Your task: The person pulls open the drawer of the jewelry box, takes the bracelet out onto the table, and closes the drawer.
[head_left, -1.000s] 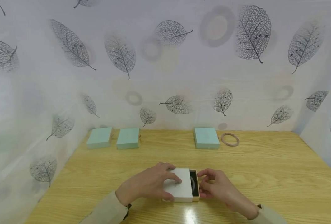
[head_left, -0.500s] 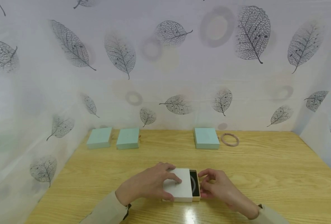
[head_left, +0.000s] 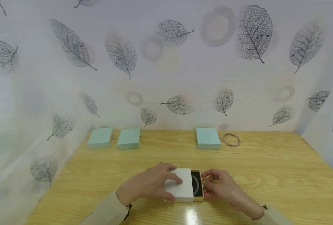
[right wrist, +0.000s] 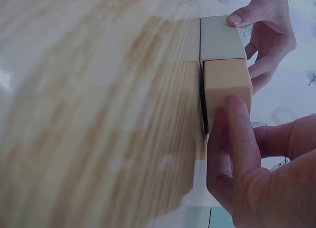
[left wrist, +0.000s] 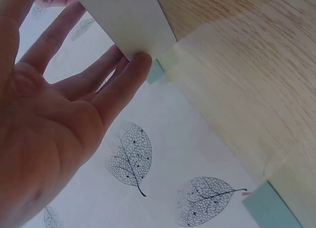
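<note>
In the head view a white box sleeve (head_left: 184, 191) lies near the front of the table. My left hand (head_left: 153, 182) spans it, thumb on the near edge and fingers over the top and far side. A tan-edged drawer (head_left: 198, 198) with a black lining sticks out of the sleeve's right end. Part of a pale bangle (head_left: 197, 184) shows inside; the sleeve hides the rest. My right hand (head_left: 224, 189) has its curled fingers at the drawer's right end. The right wrist view shows its fingertips (right wrist: 238, 107) against the tan end face (right wrist: 224, 87).
Along the back of the wooden table (head_left: 268, 175) sit three mint-green boxes, one at far left (head_left: 100, 138), one beside it (head_left: 129, 138) and one right of centre (head_left: 207, 138). A pinkish-brown bangle (head_left: 232, 145) lies by the last one. A leaf-print sheet (head_left: 166, 75) stands behind.
The drawer has slid a little farther right out of the sleeve, along with my right hand, and more of the bangle shows. My left hand has stayed in place.
</note>
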The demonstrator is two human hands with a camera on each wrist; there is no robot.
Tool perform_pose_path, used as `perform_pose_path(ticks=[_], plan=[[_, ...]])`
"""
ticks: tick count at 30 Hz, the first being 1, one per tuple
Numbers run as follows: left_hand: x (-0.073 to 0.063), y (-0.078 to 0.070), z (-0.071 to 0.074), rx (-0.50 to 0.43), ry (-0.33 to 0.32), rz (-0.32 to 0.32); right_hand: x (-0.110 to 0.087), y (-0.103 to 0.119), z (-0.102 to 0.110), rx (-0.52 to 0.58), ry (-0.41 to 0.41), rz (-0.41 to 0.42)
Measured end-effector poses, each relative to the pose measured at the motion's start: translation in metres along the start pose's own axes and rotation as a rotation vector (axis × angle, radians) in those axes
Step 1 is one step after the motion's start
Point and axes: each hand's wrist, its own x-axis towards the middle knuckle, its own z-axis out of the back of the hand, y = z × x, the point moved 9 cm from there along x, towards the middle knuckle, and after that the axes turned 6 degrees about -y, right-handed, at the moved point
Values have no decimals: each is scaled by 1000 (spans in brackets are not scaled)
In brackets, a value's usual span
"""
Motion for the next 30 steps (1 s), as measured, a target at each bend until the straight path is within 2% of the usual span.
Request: perform_pose_path(ticks=[8, 20, 30], plan=[[0, 0, 0, 7, 0, -3, 0, -1, 1, 10, 0, 1], [-1, 1, -2, -24, 35, 33, -1, -3, 6, -11, -19, -17], [-1, 1, -1, -22, 25, 29, 0, -5, 7, -12, -16, -18]])
